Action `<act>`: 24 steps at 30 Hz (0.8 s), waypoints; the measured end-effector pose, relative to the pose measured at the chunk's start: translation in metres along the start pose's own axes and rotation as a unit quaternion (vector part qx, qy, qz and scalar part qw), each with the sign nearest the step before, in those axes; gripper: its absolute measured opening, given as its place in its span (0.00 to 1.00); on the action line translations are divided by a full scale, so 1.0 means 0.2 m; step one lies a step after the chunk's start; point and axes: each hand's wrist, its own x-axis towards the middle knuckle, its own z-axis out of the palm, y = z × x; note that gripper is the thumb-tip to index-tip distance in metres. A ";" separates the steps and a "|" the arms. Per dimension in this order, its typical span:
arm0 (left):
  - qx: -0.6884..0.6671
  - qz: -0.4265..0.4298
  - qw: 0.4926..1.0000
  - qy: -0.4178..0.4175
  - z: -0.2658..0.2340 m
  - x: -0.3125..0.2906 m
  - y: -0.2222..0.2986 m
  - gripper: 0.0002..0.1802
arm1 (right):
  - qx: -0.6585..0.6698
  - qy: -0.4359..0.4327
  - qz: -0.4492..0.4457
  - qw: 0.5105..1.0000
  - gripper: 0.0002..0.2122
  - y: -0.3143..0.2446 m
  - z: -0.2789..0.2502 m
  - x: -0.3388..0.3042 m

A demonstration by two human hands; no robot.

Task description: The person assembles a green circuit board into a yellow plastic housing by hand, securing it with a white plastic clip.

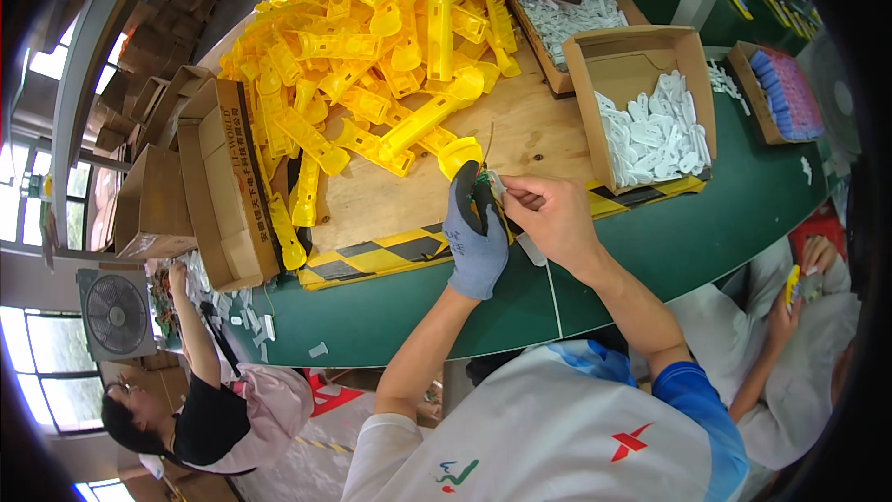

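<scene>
The person's left hand (476, 232), in a grey and black glove, has its fingers curled around a yellow plastic case (459, 156), whose round end pokes out at about eleven o'clock, over the wooden board (544, 144). The bare right hand (556, 218) sits at three o'clock of the glove, thumb and fingertips pinched together at a small pale piece (496, 188), its shape partly hidden. A heap of yellow cases (372, 46) spreads toward eleven o'clock; a cardboard box (641, 54) of white pieces (655, 135) stands at two.
</scene>
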 end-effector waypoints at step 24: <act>-0.016 -0.063 0.998 -0.026 0.00 0.00 0.03 0.20 | 0.032 -0.005 -0.009 0.999 0.09 0.02 -0.01 0.00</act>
